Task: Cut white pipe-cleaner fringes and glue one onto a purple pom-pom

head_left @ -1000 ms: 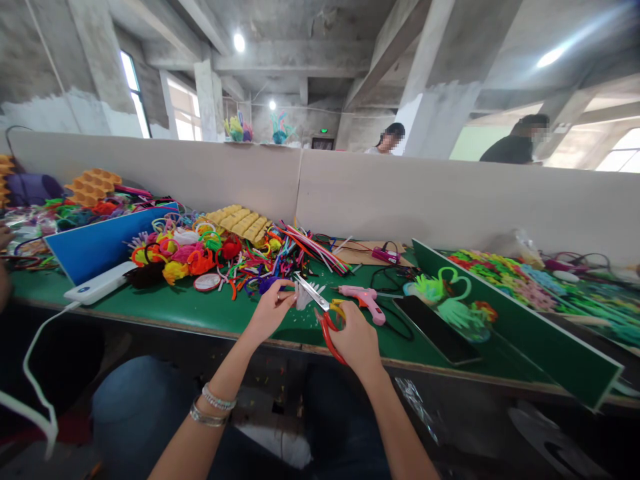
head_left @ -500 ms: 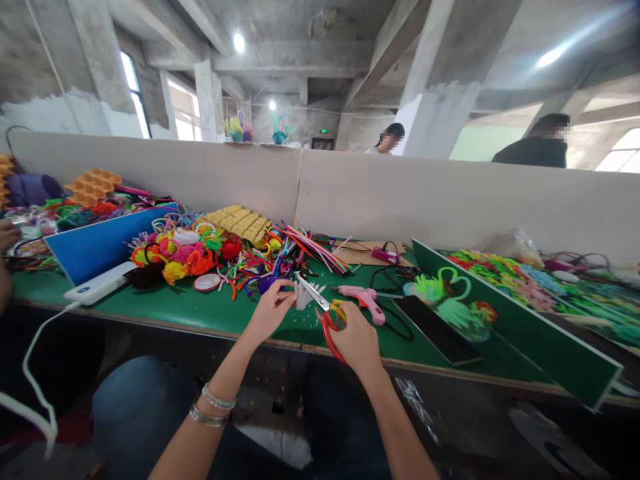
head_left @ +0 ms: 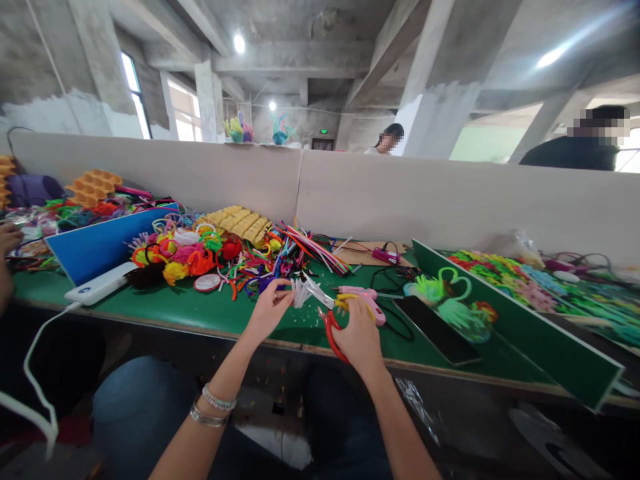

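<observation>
My left hand [head_left: 271,308] pinches a small white fuzzy piece [head_left: 301,293] above the green table. In my right hand [head_left: 361,337] are scissors [head_left: 327,303] with red and yellow handles; their blades are parted and point at the white piece. White clippings lie on the table under the blades. Just behind my right hand, a pink glue gun [head_left: 373,293] rests on the table, partly hidden by the fingers and the yellow handle.
Colourful pipe cleaners [head_left: 260,263] are heaped behind my left hand. A black phone [head_left: 435,330] and green fuzzy pieces [head_left: 457,310] lie right. Upright blue [head_left: 100,243] and green [head_left: 525,327] boards flank the area. A white power strip [head_left: 103,283] sits left. People are beyond the partition [head_left: 400,193].
The scissors have opened wider, the yellow handle moving away from the red one. The white piece has turned slightly in my left hand. A person in the background has moved right.
</observation>
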Tool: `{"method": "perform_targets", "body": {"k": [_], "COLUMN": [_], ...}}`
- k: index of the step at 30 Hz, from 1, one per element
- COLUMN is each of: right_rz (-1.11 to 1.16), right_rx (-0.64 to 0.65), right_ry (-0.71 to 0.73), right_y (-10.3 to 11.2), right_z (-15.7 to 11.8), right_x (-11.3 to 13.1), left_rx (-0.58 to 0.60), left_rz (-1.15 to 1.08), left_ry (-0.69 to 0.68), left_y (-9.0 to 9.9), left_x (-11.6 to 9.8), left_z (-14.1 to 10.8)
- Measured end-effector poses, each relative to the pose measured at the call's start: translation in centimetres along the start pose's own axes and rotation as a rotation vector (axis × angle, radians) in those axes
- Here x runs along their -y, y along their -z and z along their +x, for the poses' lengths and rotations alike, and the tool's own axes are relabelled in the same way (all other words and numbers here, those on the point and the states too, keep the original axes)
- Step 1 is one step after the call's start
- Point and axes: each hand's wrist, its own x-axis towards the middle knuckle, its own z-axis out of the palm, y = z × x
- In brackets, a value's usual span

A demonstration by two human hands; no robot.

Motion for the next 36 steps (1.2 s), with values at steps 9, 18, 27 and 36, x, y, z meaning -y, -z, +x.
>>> {"method": "perform_targets", "body": {"k": [9, 18, 27, 36], "right_rz": [0.064, 0.053, 0.089, 0.115], "right_rx": [0.136, 0.176, 0.216, 0.239], "right_ry": [-0.050, -0.079, -0.109, -0.130], "right_y": [-0.27, -0.42, -0.01, 0.32], "right_z": [-0.38, -0.51, -0.52, -0.48], "right_x": [0.86, 0.81, 1.07, 1.21], "left_rx": [0.032, 0.052, 0.070, 0.067], "left_rz": [0.014, -0.028, -0.065, -0.066], "left_ry": [-0.012, 0.003, 0.018, 0.016], "left_y": [0.07, -0.01, -0.11, -0.18], "left_x": [0.00, -0.15, -0.36, -0.72], "left_z": [0.00, -0.07, -0.14, -0.24]}}
